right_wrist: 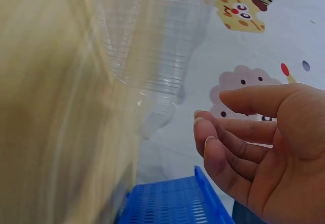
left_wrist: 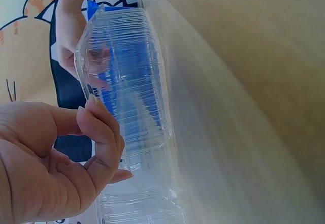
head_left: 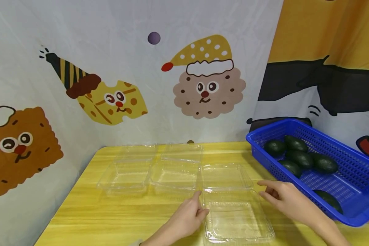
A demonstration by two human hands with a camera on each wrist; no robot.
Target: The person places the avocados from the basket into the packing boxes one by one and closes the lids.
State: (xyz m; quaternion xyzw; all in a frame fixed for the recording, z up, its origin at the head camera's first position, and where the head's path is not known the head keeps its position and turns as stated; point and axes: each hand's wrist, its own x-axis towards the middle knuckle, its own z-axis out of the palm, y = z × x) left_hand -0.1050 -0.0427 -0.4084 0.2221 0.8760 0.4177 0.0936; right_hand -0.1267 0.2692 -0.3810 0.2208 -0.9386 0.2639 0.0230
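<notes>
well, the step in hand looks to be settling the nearest clear container (head_left: pixel 230 222), which sits on the bench (head_left: pixel 104 212) between the hands, its tray toward 6 o'clock and its lid (head_left: pixel 224 176) laid back toward 12. the left hand (head_left: pixel 184 216) is at the tray's 9 o'clock edge, thumb and forefinger by the rim, fingers loosely bent rather than clenched; whether a fingertip touches the plastic i cannot tell. the right hand (head_left: pixel 290 201) is off the tray's 2 o'clock corner, relaxed and empty, apart from the rim. to do it well, i'd steady opposite edges with light fingertips, since thin plastic like this probably flexes and skids, and nudge rather than squeeze. square it with the two other containers (head_left: pixel 175 174) at 10 o'clock, keeping the hinge flat so the lid stays down. mind the blue basket (head_left: pixel 347 188) of avocados (head_left: pixel 299 159) at 2 o'clock: the right forearm lies close by it.
</notes>
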